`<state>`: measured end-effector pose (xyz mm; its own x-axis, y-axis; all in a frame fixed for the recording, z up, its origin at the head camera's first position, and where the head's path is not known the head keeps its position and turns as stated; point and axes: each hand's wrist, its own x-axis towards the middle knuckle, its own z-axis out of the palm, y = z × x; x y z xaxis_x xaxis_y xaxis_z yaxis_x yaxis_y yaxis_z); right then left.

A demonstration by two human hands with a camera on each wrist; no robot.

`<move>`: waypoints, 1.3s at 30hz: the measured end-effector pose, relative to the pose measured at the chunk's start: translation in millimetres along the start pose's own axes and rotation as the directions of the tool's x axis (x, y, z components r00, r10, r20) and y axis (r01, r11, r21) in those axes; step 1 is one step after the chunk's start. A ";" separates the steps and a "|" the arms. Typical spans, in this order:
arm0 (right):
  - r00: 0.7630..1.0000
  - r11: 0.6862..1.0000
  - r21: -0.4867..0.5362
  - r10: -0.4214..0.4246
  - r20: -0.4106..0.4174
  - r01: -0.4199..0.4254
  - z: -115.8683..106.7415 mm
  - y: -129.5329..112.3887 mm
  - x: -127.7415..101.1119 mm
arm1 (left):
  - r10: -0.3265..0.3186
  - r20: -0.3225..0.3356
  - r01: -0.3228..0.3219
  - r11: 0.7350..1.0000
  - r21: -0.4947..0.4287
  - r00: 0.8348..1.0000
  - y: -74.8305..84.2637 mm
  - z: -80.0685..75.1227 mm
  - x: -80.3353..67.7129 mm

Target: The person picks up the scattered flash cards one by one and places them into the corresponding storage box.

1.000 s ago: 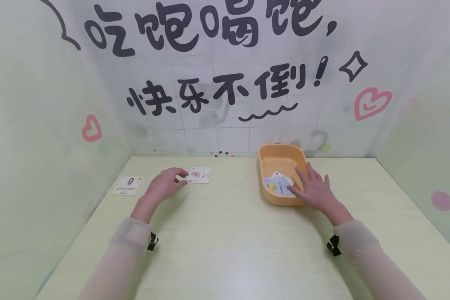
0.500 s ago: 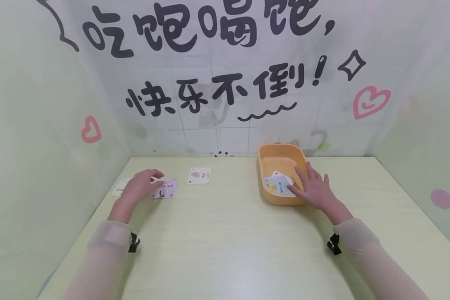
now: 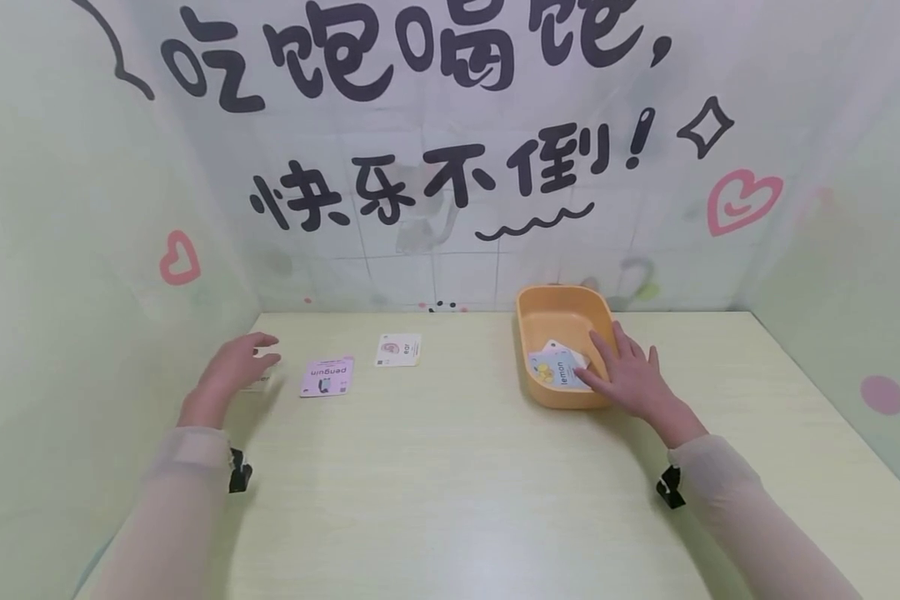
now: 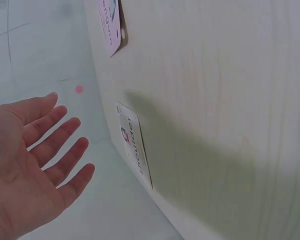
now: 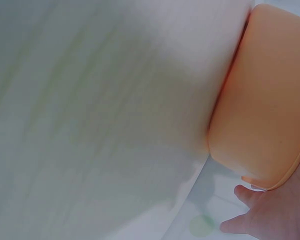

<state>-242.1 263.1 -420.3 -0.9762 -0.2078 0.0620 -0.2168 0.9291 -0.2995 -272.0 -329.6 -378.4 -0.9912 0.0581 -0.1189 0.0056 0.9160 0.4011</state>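
Observation:
My left hand (image 3: 231,367) hovers over the left side of the table with its fingers loosely extended, nothing in them. Beneath it the white "shoulder" card (image 4: 133,142) lies flat, mostly hidden in the head view. To the right of this hand is a purple "penguin" card (image 3: 327,377), its print upside down. Farther right lies a white "ear" card (image 3: 398,350), turned sideways. My right hand (image 3: 635,379) rests over the right rim of an orange bin (image 3: 565,297), fingers spread. Its thumb tip is at a blue "lemon" card (image 3: 557,369) inside; contact is unclear.
Under the lemon card, another white card (image 3: 552,347) partly shows in the bin. A printed curtain (image 3: 390,275) stands behind the pale wooden table (image 3: 450,475), and similar sheets close both sides. The bin stands near the back edge.
My left hand has moved left from beside the ear card to above the shoulder card, uncovering the penguin card, which lies on the table. My right hand stays at the bin.

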 end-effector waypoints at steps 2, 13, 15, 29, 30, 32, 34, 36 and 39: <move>1.000 1.000 -0.004 -0.002 0.002 0.002 -0.1 0.1 0.1 | -0.015 0.008 0.015 1.000 0.001 1.000 -6.1 1.2 -0.4; 1.000 1.000 -0.008 -0.007 -0.003 0.007 -3.9 3.9 -1.6 | -0.105 0.036 0.104 0.994 0.031 0.994 -27.3 12.3 1.7; 1.000 1.000 0.000 -0.007 -0.005 0.007 -3.5 3.3 -1.2 | -0.149 0.047 0.148 0.989 0.029 0.988 -27.5 13.4 -1.9; 1.000 1.000 0.009 -0.003 -0.004 0.003 1.0 2.7 0.2 | -0.248 0.067 0.244 0.968 0.066 0.966 -25.8 20.2 -3.6; 1.000 1.000 0.008 -0.004 -0.006 0.004 1.1 2.5 0.2 | -0.256 0.059 0.252 0.966 0.055 0.965 -25.7 20.8 -2.9; 1.000 1.000 0.004 -0.004 -0.008 0.004 1.4 2.4 0.3 | -0.263 0.035 0.262 0.964 0.037 0.964 -25.9 22.1 -1.5; 1.000 1.000 0.006 -0.004 -0.011 0.004 1.0 1.2 -0.1 | -0.279 0.016 0.279 0.960 0.009 0.960 -26.1 22.9 -0.7; 1.000 1.000 0.006 -0.001 -0.010 0.001 0.4 0.3 -0.3 | -0.297 0.009 0.297 0.955 -0.021 0.955 -26.6 23.1 -0.6; 1.000 1.000 0.007 0.000 -0.007 0.000 -0.2 -0.7 -0.1 | -0.333 0.039 0.335 0.939 -0.079 0.942 -28.8 22.8 -1.1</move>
<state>-241.8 262.5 -419.9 -0.9762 -0.2056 0.0688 -0.2168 0.9268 -0.3066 -268.1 -346.9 -410.5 -0.9306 -0.2343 -0.2810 -0.3369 0.8484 0.4083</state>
